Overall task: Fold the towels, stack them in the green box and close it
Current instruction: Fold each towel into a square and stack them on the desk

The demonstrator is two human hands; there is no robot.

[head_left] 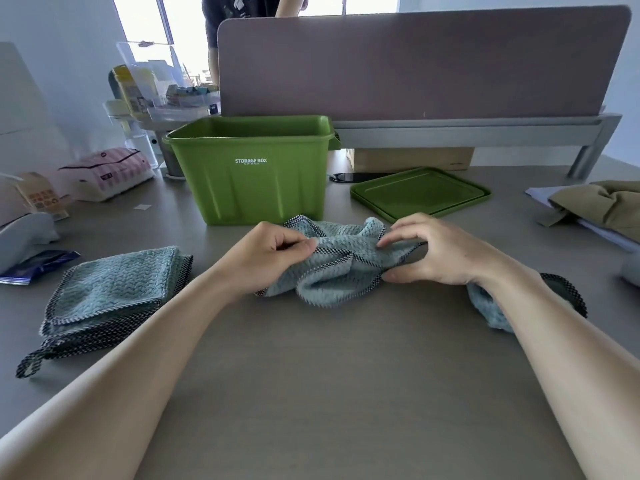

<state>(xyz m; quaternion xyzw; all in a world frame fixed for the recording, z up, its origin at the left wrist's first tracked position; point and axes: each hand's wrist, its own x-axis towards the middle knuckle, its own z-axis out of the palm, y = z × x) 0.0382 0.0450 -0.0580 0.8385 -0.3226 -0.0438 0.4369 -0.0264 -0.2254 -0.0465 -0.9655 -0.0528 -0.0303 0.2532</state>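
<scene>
Grey table [311, 375] holds towel [332, 271] pinched between hands [273, 251] [436, 252].

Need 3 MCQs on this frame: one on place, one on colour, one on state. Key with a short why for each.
1. Where is the green lid relative to the green box?
A. on top of it
B. flat on the table, to its right
C. inside it

2. What colour is the towel in the hands?
A. pale blue with dark checked edging
B. red
C. yellow

3. What state is that towel in?
A. folded square
B. stacked in the box
C. crumpled, gripped by the left hand and right hand

Key:
1 B: the lid lies on the table beside the open box.
2 A: the blue weave and dark trim show plainly.
3 C: it bunches between the curled fingers of both hands.
</scene>
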